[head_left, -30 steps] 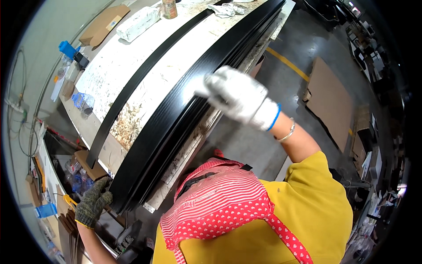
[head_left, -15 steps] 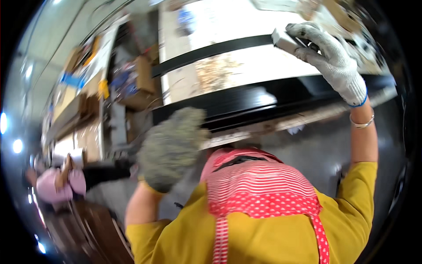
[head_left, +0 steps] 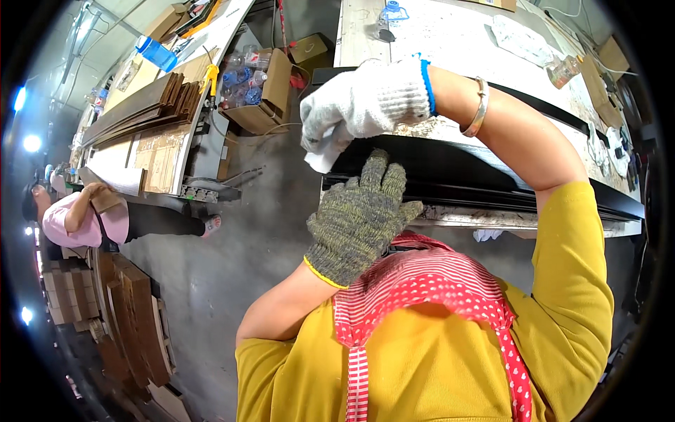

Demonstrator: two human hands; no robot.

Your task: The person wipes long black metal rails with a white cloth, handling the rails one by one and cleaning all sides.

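A long glossy black board [head_left: 450,165] lies along the near edge of the workbench [head_left: 436,42]. My left hand [head_left: 361,218], in a grey-yellow knit glove, rests at the board's left end with its fingers spread. Just beyond it, my right hand [head_left: 358,105] in a white knit glove reaches across to the same end. Its fingers are closed on a small white block [head_left: 325,151], mostly covered by the glove. A narrower black strip [head_left: 545,109] runs behind the board, partly hidden by my right arm.
A water bottle [head_left: 387,21], a clear bottle [head_left: 564,70] and a crumpled white bag [head_left: 520,39] stand or lie on the bench. To the left are a carton of bottles [head_left: 260,91], stacked brown boards [head_left: 148,105] on another table, and a person in pink [head_left: 88,218].
My right hand has swept from the board's right side to its left end with the white block. My left hand has moved right onto the board. The view has shifted left.
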